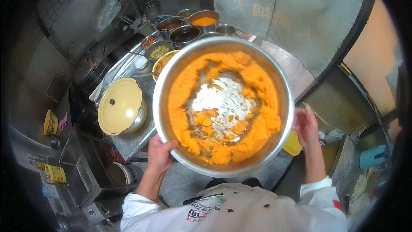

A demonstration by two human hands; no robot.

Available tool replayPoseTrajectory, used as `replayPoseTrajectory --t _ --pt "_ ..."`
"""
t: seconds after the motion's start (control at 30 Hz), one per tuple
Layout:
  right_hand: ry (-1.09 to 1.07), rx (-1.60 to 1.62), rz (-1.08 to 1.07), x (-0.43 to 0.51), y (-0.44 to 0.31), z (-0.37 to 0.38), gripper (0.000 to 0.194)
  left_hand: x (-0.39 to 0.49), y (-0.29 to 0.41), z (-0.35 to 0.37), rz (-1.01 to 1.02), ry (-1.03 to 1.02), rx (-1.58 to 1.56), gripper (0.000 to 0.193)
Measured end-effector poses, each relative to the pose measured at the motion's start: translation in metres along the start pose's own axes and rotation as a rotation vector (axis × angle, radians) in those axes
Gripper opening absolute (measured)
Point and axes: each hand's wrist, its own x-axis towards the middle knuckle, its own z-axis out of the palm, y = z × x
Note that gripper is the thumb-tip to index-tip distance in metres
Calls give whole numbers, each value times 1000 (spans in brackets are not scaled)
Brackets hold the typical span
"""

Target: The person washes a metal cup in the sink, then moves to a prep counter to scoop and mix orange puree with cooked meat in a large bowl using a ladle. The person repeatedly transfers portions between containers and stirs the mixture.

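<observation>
A large stainless steel mixing bowl (pixel 222 170) is held up in front of my body, tilted so its inside faces me. Orange mash (pixel 268 124) lines its wall in a thick ring. White powder (pixel 209 96) lies in the middle, with loose orange lumps on it. My left hand (pixel 160 154) grips the bowl's lower left rim, the thumb over the edge. At the right side, my right hand (pixel 305 125) holds the bowl from outside; some of its fingers are hidden behind the rim.
A cream-lidded pot (pixel 120 106) stands on the metal worktop (pixel 146 95) at left. Behind the bowl are several sauce pots, including one of orange liquid (pixel 205 21), and a bowl of peanuts (pixel 149 42). A grey curtain (pixel 289 16) hangs beyond. A white bucket (pixel 120 174) sits low at left.
</observation>
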Motion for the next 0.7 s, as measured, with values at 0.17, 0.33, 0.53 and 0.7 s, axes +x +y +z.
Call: replayPoseTrajectory --t 0.17,0.33,0.53,0.7 --pt "-324 0 -80 49 -2 1 38 -22 -18 -2 203 197 -30 46" --pt "-585 -66 -58 110 18 28 39 -33 -44 -4 291 332 -95 45" --pt "-909 44 105 205 35 99 42 -16 -45 -5 420 543 -137 44" --pt "-996 -147 241 269 38 101 44 2 -34 -8 449 580 -122 43"
